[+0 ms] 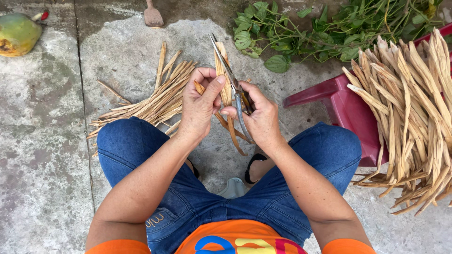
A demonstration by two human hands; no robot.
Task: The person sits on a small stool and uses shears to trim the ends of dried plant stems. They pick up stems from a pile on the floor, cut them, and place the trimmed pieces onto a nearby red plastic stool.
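Left hand: closed on a dry husk strip, thumb pressing it against the fingers.
Right hand: clamped round the scissors handles.
Scissors: one pair, blades nearly together, tips pointing away from the body.
Strip axis: runs away from the body, alongside the blades; lies just left of them, nearer the left hand.
Cut strips: one loose pile on the concrete, left of the hands (too many to count).
Uncut bundle: one, on a red stool, right.
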